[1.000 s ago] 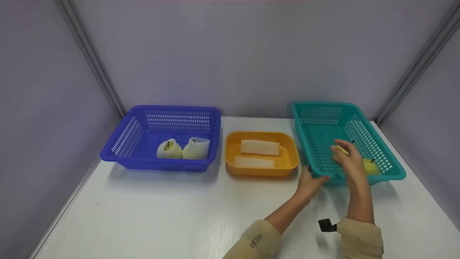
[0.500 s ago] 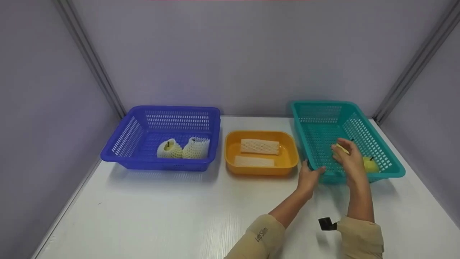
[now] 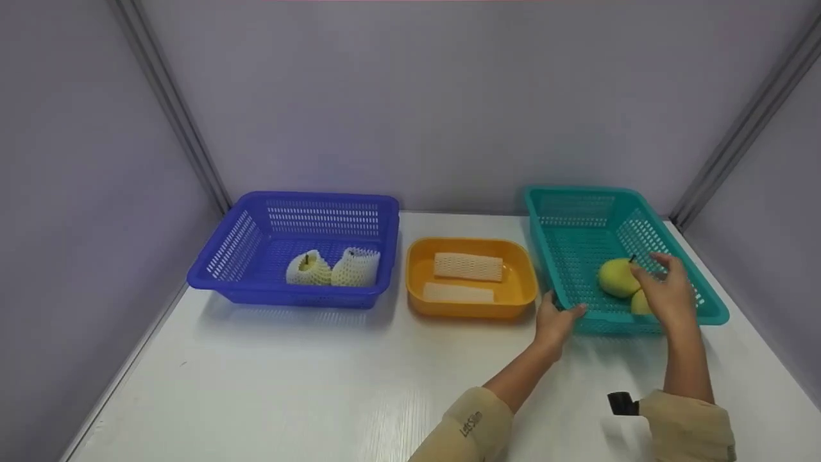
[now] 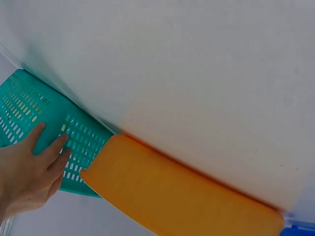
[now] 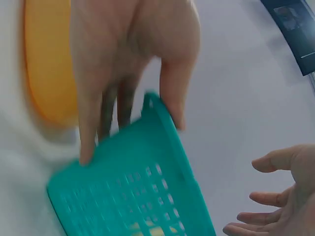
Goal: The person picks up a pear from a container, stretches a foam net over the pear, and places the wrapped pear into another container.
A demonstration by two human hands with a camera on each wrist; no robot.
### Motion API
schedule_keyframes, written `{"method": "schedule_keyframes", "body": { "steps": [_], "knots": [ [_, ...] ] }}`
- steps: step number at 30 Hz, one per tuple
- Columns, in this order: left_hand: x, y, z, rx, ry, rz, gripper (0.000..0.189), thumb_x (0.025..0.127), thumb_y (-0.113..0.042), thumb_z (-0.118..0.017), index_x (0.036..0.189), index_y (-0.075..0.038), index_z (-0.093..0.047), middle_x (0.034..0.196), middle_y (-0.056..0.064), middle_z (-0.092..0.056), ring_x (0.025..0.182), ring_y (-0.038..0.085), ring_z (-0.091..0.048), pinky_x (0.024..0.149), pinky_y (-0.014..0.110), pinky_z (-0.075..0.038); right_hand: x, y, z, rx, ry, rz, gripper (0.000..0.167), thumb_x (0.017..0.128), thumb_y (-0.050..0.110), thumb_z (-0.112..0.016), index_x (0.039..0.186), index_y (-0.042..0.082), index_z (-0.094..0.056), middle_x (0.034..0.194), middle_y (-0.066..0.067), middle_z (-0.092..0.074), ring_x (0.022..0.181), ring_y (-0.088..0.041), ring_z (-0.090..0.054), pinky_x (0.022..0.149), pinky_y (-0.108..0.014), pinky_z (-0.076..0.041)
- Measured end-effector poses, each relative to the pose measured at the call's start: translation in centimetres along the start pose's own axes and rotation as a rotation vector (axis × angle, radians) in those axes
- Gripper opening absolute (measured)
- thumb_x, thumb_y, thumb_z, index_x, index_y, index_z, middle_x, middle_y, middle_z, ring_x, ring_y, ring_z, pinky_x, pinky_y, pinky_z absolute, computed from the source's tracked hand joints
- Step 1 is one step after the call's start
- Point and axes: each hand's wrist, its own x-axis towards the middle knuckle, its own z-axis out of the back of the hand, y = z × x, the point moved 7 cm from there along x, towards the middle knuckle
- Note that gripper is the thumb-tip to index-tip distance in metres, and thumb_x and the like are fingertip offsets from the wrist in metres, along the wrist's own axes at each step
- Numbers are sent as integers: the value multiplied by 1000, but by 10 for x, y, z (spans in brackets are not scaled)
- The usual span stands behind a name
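In the head view my left hand [image 3: 555, 327] grips the near left corner of a teal basket [image 3: 564, 269], thumb over the rim. Its fingers lie against the basket's outer wall in the left wrist view. My right hand [image 3: 670, 292] is over the basket's near right part, fingers apart, holding nothing visible. Its thumb is close beside a yellow-green pear [image 3: 616, 279]; whether they touch, I cannot tell. A second pear [image 3: 641, 304] is partly hidden by the hand. The right wrist view shows the right hand [image 5: 275, 201] with fingers spread.
An orange tray [image 3: 524, 298] holds two white foam net sleeves [image 3: 468, 266], left of the teal basket. Farther left, a blue basket [image 3: 295, 296] contains two pears [image 3: 309, 269] in foam nets. Walls enclose the white table [image 3: 288, 372].
My right hand has moved right, off the left pear, which now shows more fully. The right pear is now more covered. My left hand stays at the basket corner.
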Motion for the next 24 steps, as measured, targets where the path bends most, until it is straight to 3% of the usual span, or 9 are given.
{"method": "schedule_keyframes", "body": {
  "steps": [5,11,18,24],
  "knots": [
    [2,1,6,2,-10,8,61,82,-13,-69,133,1,-40,135,13,-42,123,28,-39,98,42,-35,12,-14,5,-270,68,31,66,95,39,-42,133,-13,-28,129,-42,-23,115,-57,-27,88,-65,-28],
    [4,1,10,2,-7,22,62,82,-15,-69,134,0,-40,136,13,-40,123,28,-39,97,42,-35,19,-32,4,-467,128,31,64,93,35,-48,124,-19,-33,116,-44,-31,103,-60,-33,76,-65,-36],
    [2,1,5,-1,-15,29,63,81,-15,-71,134,1,-40,136,14,-41,123,29,-38,98,43,-34,22,-53,8,-571,239,-51,69,91,34,-52,124,-22,-28,116,-44,-32,104,-59,-34,77,-64,-36],
    [0,1,0,-11,-8,27,62,80,-14,-72,132,0,-42,134,13,-43,121,28,-40,97,43,-36,25,-65,12,-553,317,-87,76,90,37,-55,125,-23,-25,118,-44,-33,104,-56,-36,79,-62,-36]
  ]
}}
